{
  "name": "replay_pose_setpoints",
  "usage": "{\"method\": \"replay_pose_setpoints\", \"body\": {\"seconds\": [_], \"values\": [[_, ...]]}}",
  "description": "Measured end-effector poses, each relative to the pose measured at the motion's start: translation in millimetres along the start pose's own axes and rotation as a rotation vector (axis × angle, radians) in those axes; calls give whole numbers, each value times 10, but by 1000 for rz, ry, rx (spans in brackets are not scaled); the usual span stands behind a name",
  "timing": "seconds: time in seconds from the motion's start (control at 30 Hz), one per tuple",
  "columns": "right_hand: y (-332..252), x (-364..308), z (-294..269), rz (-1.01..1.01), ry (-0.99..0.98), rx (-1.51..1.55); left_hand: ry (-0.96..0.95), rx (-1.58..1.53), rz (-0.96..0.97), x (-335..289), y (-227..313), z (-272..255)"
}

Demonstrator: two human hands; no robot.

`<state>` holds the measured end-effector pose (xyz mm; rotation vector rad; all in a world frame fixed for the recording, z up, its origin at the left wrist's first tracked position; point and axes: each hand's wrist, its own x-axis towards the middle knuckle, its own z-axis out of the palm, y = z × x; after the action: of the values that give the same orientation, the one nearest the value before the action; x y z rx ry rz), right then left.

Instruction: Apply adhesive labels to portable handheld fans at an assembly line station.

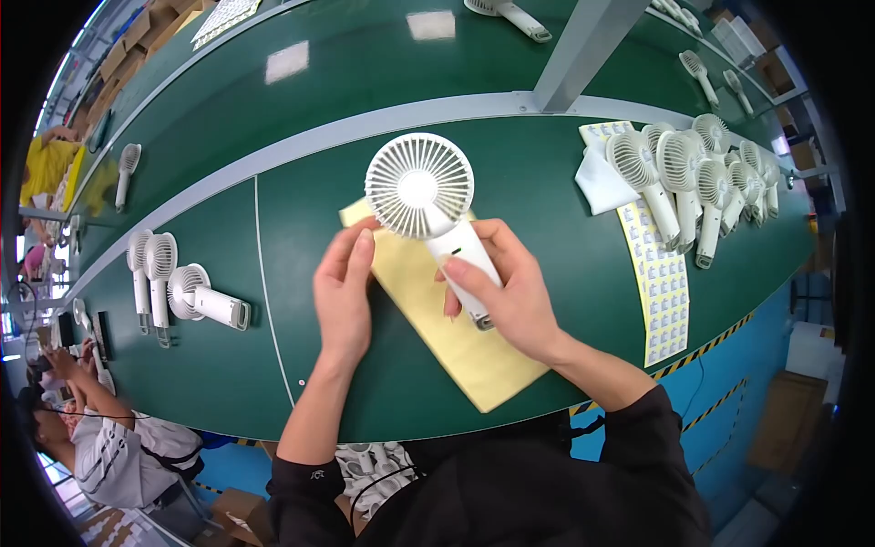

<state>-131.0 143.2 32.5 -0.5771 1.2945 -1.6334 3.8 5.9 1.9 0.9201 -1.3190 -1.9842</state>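
Note:
A white handheld fan [418,186] is held over the bench, its round grille up and its handle slanting down to the right. My right hand [516,292] is wrapped round that handle, thumb lying on its front. At the lower left rim of the grille is my left hand [344,283], thumb and forefinger drawn close together. Whether they pinch anything or only touch the rim is not visible. Beneath both hands lies a pale yellow sheet [456,356], set at a slant on the green bench [219,374].
Several white fans [679,164] are piled at the right, beside a white cloth [603,182] and a sticker sheet [665,301]. Three more fans [160,264] lie at the left. A grey rail [365,123] and post [583,50] border the far side. A co-worker [118,447] sits at the left.

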Motion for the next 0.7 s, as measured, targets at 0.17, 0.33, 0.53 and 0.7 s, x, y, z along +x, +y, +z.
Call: {"method": "replay_pose_setpoints", "body": {"seconds": [0.17, 0.33, 0.53, 0.7], "values": [[-40, 21, -225, 160, 77, 126, 121, 36, 51, 47, 133, -46], [42, -58, -334, 152, 149, 105, 10, 78, 8, 38, 143, -38], [45, -91, -399, 89, 202, 5, -66, 146, -26, 23, 127, 17], [56, -99, -424, 89, 220, -11, -88, 163, -26, 20, 133, 10]]}}
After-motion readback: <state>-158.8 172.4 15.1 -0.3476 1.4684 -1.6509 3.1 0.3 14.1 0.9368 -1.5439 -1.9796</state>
